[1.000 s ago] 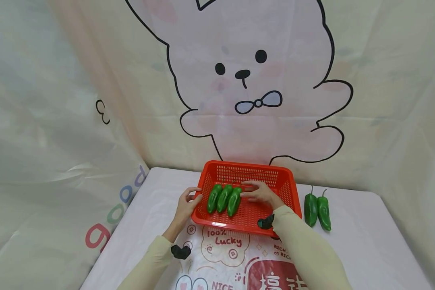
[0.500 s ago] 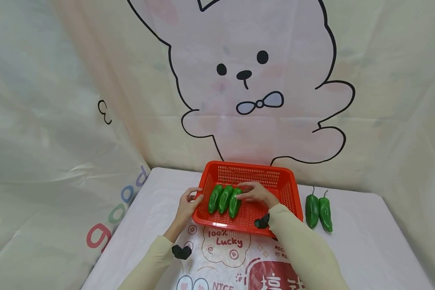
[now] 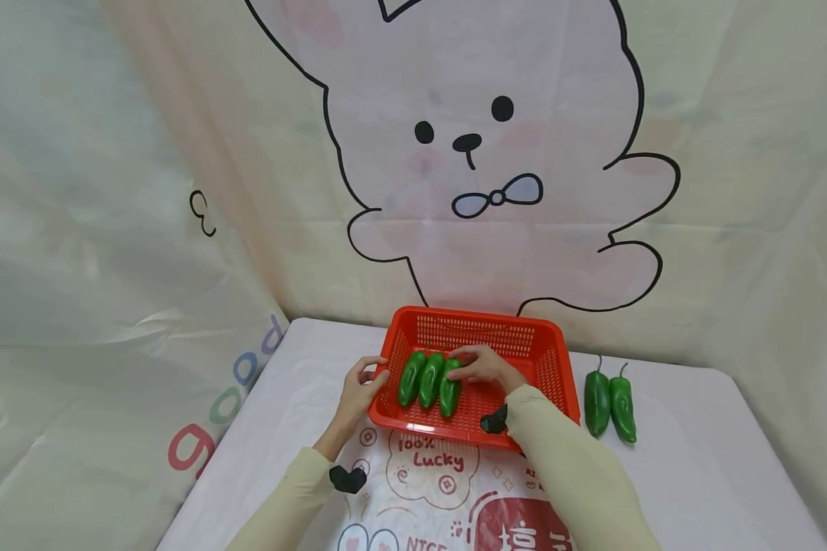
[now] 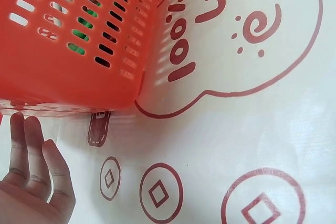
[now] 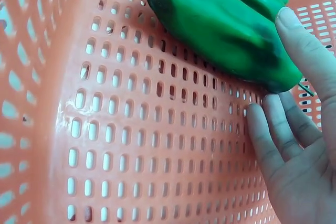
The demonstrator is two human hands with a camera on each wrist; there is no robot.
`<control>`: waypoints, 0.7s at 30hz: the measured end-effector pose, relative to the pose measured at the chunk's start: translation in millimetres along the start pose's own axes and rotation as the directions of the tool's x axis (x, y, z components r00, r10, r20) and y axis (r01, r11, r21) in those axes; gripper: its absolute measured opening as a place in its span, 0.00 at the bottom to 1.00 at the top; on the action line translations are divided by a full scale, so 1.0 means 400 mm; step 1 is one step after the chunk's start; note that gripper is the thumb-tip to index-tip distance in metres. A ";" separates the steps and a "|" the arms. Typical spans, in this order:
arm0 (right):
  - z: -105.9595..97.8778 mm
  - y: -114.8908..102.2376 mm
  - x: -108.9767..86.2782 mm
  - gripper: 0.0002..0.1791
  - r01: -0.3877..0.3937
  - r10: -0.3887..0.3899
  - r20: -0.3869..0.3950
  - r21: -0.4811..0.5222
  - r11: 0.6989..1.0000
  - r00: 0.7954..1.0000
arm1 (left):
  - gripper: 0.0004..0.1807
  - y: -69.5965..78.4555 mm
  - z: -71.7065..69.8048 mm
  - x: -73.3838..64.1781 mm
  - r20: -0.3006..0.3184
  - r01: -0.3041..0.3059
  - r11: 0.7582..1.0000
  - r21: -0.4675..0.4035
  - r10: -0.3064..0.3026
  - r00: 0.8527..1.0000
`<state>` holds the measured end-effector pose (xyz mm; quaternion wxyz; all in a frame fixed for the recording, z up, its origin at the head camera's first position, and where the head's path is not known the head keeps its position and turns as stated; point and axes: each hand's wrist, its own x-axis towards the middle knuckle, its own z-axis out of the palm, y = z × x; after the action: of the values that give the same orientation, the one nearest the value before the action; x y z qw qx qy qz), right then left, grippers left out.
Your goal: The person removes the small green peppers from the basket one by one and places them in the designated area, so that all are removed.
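Three glossy green chili peppers lie side by side in the red plastic basket (image 3: 517,428) in the head view: the left one (image 3: 412,379), the middle one (image 3: 430,381) and the right one (image 3: 449,394). My right hand (image 3: 482,366) grips the upper end of the right pepper. In the right wrist view the thumb (image 5: 302,40) lies on that pepper (image 5: 220,30) and the fingertips reach its stem end from the other side. My left hand (image 3: 355,394) touches the basket's left rim. Its visible fingers (image 4: 32,145) are nearly straight; thumb and index are hidden in the left wrist view.
Two more green peppers lie on the table right of the basket, a darker one (image 3: 596,403) and a brighter one (image 3: 622,408). A printed white mat (image 3: 430,482) lies in front of the basket. A curtain with a cartoon animal (image 3: 489,252) hangs behind the table.
My right hand has moved a little left, from beside the right pepper onto its upper end. The left hand stays at the basket's rim. The peppers have not visibly shifted within the basket.
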<state>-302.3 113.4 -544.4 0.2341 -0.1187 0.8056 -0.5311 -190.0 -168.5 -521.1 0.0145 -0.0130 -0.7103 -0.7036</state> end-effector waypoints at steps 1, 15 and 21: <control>0.001 0.001 0.002 0.28 -0.003 0.003 -0.002 0.000 1.000 1.000 | 0.18 0.000 0.000 -0.001 0.000 0.001 1.000 0.000 -0.001 1.000; 0.009 0.000 0.007 0.25 -0.024 0.026 -0.020 0.107 0.994 0.999 | 0.18 0.010 0.008 -0.007 -0.015 0.015 1.000 0.024 -0.015 1.000; 0.006 -0.004 0.003 0.26 -0.006 0.011 -0.030 0.142 0.990 0.999 | 0.17 0.014 0.007 -0.006 -0.018 0.020 0.999 0.033 -0.020 1.000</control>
<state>-302.3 110.1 -543.9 0.2318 -0.0901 0.7698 -0.5879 -187.2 -165.7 -515.5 0.0139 0.0005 -0.7218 -0.6920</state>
